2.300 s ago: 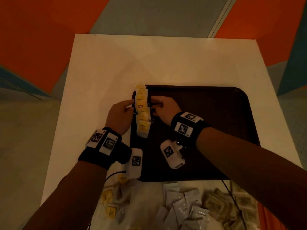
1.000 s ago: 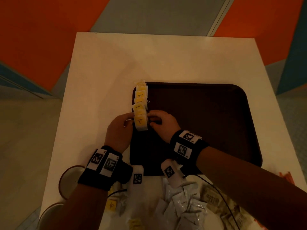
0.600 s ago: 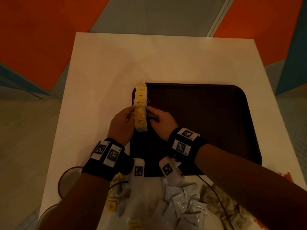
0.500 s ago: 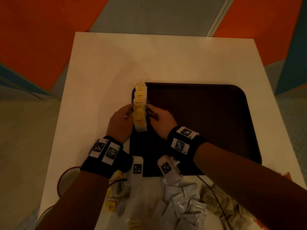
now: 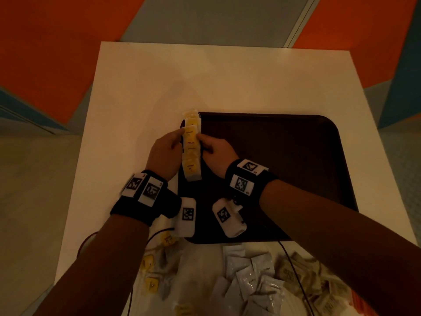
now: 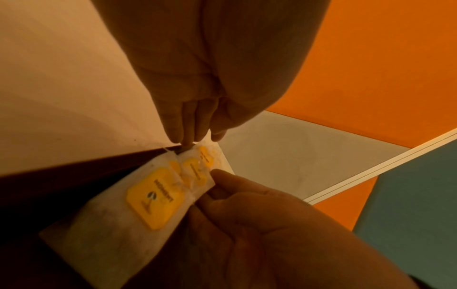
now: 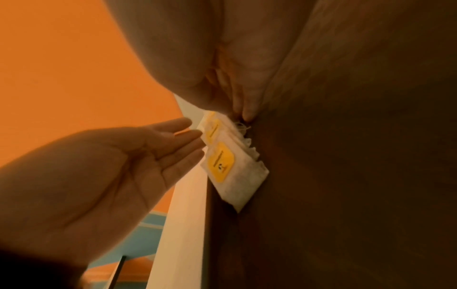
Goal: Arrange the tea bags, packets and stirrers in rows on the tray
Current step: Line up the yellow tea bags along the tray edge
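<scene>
A dark brown tray [image 5: 284, 169] lies on the white table [image 5: 205, 76]. Several yellow-labelled tea bags [image 5: 191, 151] overlap in one row along its left edge. My left hand [image 5: 178, 136] presses straight fingers against the row's left side, as the right wrist view shows for the fingers [image 7: 190, 135]. My right hand [image 5: 202, 140] touches the row's right side with its fingertips [image 6: 217, 174]. Both hands bracket the tea bags [image 6: 158, 197] near the middle of the row. Neither hand lifts a tea bag [image 7: 222, 162].
At the table's near edge lie loose tea bags [image 5: 150, 270], white packets [image 5: 250, 277] and tan packets [image 5: 307, 277]. A dark cable [image 5: 289, 258] crosses the packets. The rest of the tray's floor is bare. Orange and grey floor surrounds the table.
Both hands have slid along the tea bag row away from me, from its near end to its middle. The row now lies straighter along the tray's left edge.
</scene>
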The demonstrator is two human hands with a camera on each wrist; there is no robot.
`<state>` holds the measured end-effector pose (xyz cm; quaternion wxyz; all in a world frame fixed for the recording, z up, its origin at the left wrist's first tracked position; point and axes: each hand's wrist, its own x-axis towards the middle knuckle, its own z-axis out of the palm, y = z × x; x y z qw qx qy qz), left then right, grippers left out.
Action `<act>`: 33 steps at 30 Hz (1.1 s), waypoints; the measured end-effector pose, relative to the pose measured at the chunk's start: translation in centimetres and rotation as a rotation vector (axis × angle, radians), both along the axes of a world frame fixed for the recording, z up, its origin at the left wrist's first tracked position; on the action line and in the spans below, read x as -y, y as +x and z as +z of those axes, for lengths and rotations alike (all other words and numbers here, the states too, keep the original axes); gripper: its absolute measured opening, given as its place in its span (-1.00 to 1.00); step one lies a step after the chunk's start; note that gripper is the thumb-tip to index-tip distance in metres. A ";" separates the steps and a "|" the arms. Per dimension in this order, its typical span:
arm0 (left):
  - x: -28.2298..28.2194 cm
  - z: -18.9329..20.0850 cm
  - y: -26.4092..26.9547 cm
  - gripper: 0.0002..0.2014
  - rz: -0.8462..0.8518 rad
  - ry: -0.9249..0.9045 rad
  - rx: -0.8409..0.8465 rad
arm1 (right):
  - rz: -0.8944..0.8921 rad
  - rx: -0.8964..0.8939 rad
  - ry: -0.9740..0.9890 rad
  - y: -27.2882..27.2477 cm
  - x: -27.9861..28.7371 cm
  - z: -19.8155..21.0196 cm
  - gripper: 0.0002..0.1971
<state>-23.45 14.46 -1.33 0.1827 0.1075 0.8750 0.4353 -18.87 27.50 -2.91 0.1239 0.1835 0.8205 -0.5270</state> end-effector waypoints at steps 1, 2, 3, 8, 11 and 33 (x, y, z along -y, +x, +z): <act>-0.1 -0.1 -0.3 -0.57 -0.006 -0.001 0.001 | -0.018 -0.019 -0.012 -0.2 0.0 0.1 -0.49; -0.1 -0.1 -0.5 -0.57 -0.014 0.004 -0.007 | -0.041 -0.039 -0.017 -0.4 -0.2 0.3 -0.48; -0.2 0.0 -0.6 -0.57 -0.023 0.008 -0.008 | -0.064 -0.045 -0.014 -0.7 -0.3 0.5 -0.48; -0.8 0.1 -1.4 -0.61 -0.082 -0.011 -0.004 | 0.016 0.007 0.059 -1.9 -0.6 0.6 -0.44; -0.8 -0.2 -2.1 -0.60 -0.092 -0.039 -0.030 | 0.009 0.009 0.088 -2.4 -0.8 0.8 -0.47; 1.6 0.0 4.0 -0.68 0.025 -0.072 0.083 | -0.157 0.157 -0.114 4.3 1.3 0.2 -0.76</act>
